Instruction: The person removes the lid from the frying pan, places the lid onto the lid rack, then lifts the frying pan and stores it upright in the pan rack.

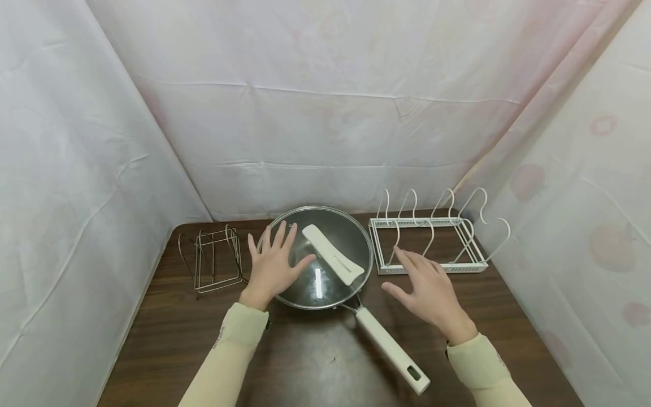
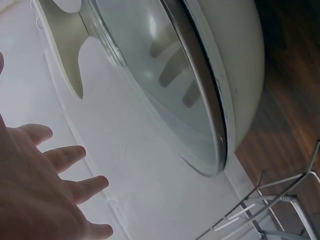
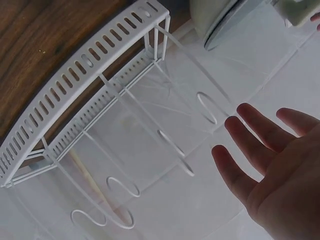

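A wok with a long cream handle stands mid-table, its pale outer wall showing in the left wrist view. On it lies a glass lid with a steel rim and a long cream lid handle. My left hand, fingers spread, hovers over the lid's left part; the left wrist view shows a gap between fingers and glass. To the right, my right hand is in the air near the front edge of a white rack, fingers extended. Neither hand holds anything.
A small wire rack stands left of the wok. The white rack carries several upright curved hooks. Pale curtains enclose the wooden table at the back and both sides. The wok's handle points toward the front right.
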Motion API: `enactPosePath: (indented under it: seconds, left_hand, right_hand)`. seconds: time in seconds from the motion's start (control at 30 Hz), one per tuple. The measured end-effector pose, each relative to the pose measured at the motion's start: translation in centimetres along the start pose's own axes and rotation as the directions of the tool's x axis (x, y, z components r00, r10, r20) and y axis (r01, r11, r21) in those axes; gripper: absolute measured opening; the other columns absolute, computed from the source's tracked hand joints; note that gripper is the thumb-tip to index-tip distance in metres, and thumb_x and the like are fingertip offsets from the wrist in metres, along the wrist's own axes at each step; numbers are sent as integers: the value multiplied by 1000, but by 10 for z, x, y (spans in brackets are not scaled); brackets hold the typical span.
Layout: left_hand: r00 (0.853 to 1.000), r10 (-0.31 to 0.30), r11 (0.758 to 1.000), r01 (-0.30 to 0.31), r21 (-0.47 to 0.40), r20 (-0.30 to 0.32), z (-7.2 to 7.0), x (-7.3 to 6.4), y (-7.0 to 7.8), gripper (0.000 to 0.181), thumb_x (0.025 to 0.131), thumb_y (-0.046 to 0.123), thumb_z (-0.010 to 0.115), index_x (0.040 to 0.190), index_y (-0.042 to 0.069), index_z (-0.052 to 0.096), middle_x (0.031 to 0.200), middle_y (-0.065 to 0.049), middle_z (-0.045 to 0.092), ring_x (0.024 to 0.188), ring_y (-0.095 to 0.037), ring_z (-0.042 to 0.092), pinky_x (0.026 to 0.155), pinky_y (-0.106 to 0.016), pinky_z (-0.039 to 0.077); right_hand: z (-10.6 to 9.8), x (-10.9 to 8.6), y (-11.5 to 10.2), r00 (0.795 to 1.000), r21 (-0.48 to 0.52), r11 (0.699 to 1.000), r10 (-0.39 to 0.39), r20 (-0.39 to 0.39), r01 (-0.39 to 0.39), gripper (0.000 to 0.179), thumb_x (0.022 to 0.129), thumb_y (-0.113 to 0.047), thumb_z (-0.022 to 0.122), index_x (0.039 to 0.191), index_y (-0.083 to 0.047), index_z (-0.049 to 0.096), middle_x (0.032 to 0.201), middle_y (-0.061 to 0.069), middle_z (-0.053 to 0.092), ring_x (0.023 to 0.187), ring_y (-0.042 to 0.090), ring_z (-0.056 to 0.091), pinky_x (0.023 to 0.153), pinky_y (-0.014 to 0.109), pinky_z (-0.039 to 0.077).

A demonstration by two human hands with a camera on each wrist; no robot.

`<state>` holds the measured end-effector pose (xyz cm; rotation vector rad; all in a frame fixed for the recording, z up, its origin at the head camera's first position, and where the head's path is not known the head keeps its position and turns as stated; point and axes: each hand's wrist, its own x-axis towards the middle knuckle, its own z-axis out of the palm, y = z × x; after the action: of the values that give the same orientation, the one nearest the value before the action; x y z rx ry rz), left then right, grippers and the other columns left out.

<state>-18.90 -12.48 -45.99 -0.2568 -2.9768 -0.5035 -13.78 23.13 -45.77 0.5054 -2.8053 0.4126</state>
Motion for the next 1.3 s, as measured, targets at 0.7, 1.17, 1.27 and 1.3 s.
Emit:
enactPosePath:
  seconds: [0.7, 1.17, 1.27, 1.3]
  left_hand:
    - [996, 64, 998, -65, 13, 57, 19, 7, 39, 94, 94, 81, 42, 167, 31, 10, 176, -2, 12, 162, -40, 9, 125, -75, -2]
    - [992, 115, 992, -118, 47, 52, 32, 9, 57, 98, 90, 86, 42, 166, 30, 18, 175, -2, 15, 162, -40, 12, 126, -73, 1]
    - [991, 127, 990, -129, 50, 46, 33, 7, 59, 98, 89, 86, 43, 166, 29, 22, 175, -3, 18, 161, -41, 15, 126, -74, 3]
    - [991, 130, 990, -132, 50, 42, 33, 7, 59, 98, 89, 85, 44, 166, 28, 23, 174, -3, 19, 161, -41, 16, 125, -74, 4]
  right_hand:
    - [11, -28, -14, 998, 31, 999, -28, 61, 26, 93, 87, -69, 69, 160, -18, 40, 151, 9, 58, 138, 34, 56, 112, 59, 44]
    - [19, -51, -32, 987, 151, 988, -32, 160, 7, 98, 85, -70, 70, 159, -13, 40, 150, 9, 60, 135, 28, 61, 106, 56, 52]
    - [18, -56, -37, 975, 210, 977, -22, 220, -25, 101, 85, -74, 67, 161, -14, 37, 153, 9, 57, 136, 30, 60, 105, 56, 53]
    - [17, -57, -38, 969, 234, 971, -14, 246, -45, 102, 85, -75, 67, 162, -15, 35, 155, 9, 55, 137, 30, 59, 106, 55, 53]
